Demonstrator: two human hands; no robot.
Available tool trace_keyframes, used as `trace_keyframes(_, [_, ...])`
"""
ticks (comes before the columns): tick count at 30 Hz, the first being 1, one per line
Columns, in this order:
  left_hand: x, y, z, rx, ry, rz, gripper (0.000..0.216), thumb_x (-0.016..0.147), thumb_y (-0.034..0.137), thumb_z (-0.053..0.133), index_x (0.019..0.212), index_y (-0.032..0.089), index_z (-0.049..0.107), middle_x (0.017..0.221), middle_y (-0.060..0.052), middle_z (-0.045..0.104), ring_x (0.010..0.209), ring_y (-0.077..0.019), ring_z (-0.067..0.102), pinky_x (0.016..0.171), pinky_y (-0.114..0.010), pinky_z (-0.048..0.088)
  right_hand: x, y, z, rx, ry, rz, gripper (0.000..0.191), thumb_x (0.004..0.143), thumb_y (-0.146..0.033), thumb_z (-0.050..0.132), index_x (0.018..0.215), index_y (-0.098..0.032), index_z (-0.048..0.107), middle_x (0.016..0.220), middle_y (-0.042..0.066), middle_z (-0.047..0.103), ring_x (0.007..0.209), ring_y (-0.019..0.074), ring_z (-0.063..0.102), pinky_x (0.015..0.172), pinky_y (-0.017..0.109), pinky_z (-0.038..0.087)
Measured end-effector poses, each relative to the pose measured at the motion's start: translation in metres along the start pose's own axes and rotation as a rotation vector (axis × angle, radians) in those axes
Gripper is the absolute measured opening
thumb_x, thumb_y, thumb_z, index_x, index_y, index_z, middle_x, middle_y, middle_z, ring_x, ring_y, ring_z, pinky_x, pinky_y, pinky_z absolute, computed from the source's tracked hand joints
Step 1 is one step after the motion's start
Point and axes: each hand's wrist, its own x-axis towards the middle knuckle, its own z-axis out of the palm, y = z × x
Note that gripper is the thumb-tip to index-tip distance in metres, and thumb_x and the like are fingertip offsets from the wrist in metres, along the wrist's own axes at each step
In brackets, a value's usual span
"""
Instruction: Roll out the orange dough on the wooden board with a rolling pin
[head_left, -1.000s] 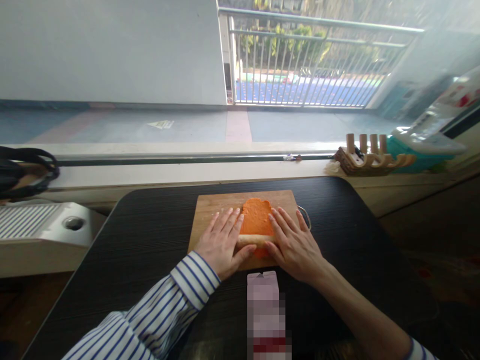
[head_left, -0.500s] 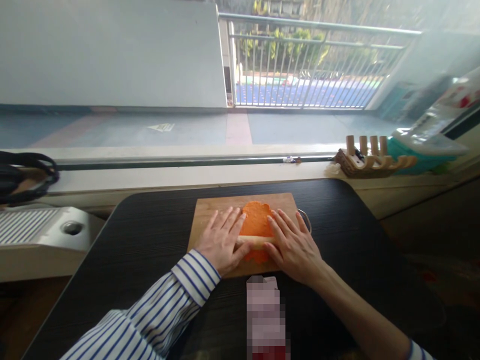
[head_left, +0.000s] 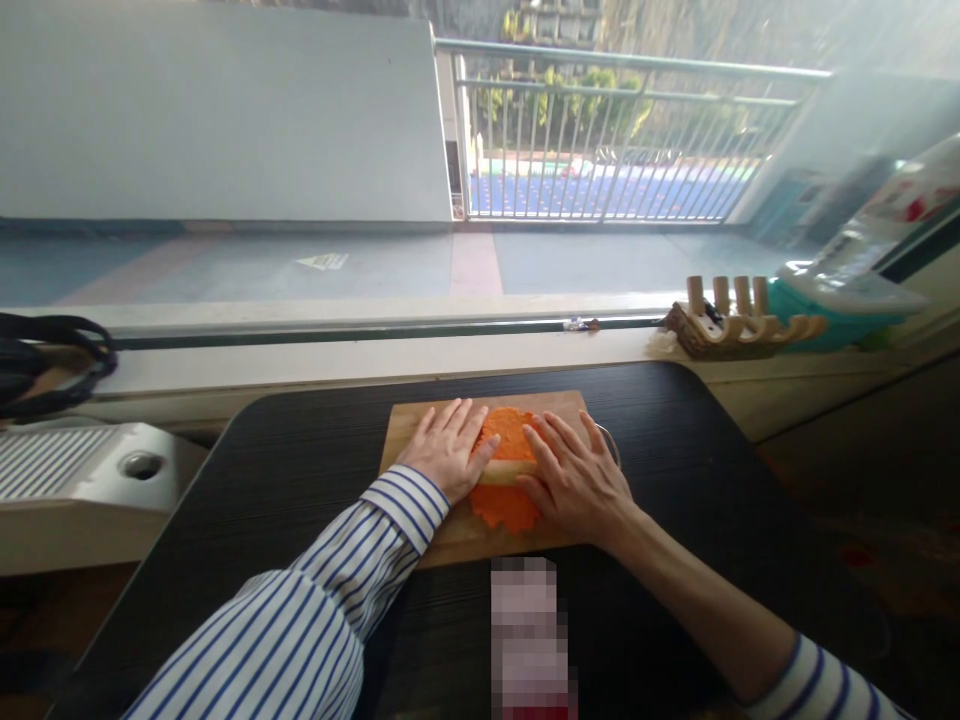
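A thin sheet of orange dough point(head_left: 507, 508) with ragged edges lies on a wooden board point(head_left: 442, 545). Across it rests a pale wooden rolling pin point(head_left: 508, 472), its two ends hidden beneath my hands. My left hand point(head_left: 454, 450) lies flat over the pin's left end, fingers stretched forward and thumb toward the middle. Over the right end, my right hand point(head_left: 574, 470) is laid with its fingers extended and slightly apart. Neither hand wraps round the pin; the palms press on it from above.
The board sits on a dark table point(head_left: 300, 470), a metal ring at its right side. A pixelated pinkish packet point(head_left: 529, 620) lies nearer me. On the windowsill stand a wooden rack point(head_left: 727, 325) and a teal container point(head_left: 847, 310). A white striped-top unit point(head_left: 105, 460) is at the left.
Both hands have pushed the rolling pin forward over the dough, away from me. More of the dough's near part now shows behind the pin.
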Motion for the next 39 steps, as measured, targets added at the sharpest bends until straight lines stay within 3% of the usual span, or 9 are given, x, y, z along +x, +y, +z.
trace_keyframes(6, [0.004,0.003,-0.005,0.054,0.092,-0.001,0.060,0.096,0.047,0.021,0.134,0.011,0.051,0.141,-0.018,0.048,0.134,-0.0309,0.039,0.110,-0.055,0.027,0.009,0.006,0.000,0.033,-0.093,0.054,0.057,0.097,-0.052,0.026,0.142,-0.018,0.040,0.145,0.013,0.044,0.138,0.0272,0.031,0.113,0.058,0.010])
trace_keyframes(11, [-0.014,0.001,-0.005,0.089,0.197,0.021,0.059,0.095,0.047,0.025,0.129,0.010,0.057,0.136,-0.020,0.052,0.130,-0.0338,0.044,0.109,-0.058,0.027,0.010,0.008,-0.001,0.065,-0.141,0.048,0.059,0.098,-0.053,0.022,0.142,-0.018,0.039,0.147,0.012,0.041,0.139,0.0278,0.027,0.111,0.061,0.011])
trace_keyframes(16, [-0.019,-0.003,-0.004,0.092,0.153,-0.005,0.061,0.096,0.049,0.021,0.131,0.012,0.055,0.137,-0.017,0.052,0.130,-0.0325,0.045,0.107,-0.056,0.031,0.010,0.009,0.000,0.048,-0.106,0.046,0.060,0.097,-0.052,0.025,0.143,-0.016,0.037,0.147,0.013,0.040,0.139,0.0264,0.028,0.114,0.056,0.011])
trace_keyframes(28, [0.037,-0.017,-0.003,-0.030,-0.024,-0.184,0.060,0.096,0.050,0.016,0.137,0.019,0.047,0.143,-0.010,0.048,0.135,-0.0261,0.038,0.111,-0.053,0.026,0.063,0.035,0.006,0.085,-0.094,0.250,0.049,0.098,-0.043,0.025,0.136,-0.018,0.044,0.142,0.013,0.046,0.136,0.0271,0.032,0.108,0.059,0.022])
trace_keyframes(32, [0.025,-0.014,-0.004,-0.008,-0.031,-0.156,0.061,0.096,0.049,0.016,0.135,0.017,0.050,0.140,-0.011,0.051,0.133,-0.0274,0.040,0.110,-0.053,0.028,0.049,0.026,0.004,0.068,-0.068,0.234,0.049,0.098,-0.043,0.025,0.136,-0.018,0.046,0.141,0.012,0.048,0.134,0.0268,0.035,0.109,0.056,0.023])
trace_keyframes(39, [-0.013,-0.008,0.000,0.052,0.124,0.014,0.062,0.096,0.050,0.020,0.132,0.012,0.054,0.138,-0.018,0.051,0.131,-0.0309,0.044,0.108,-0.053,0.032,0.008,0.010,-0.001,0.012,-0.030,0.069,0.055,0.097,-0.047,0.027,0.138,-0.013,0.044,0.144,0.014,0.045,0.137,0.0259,0.032,0.113,0.049,0.015])
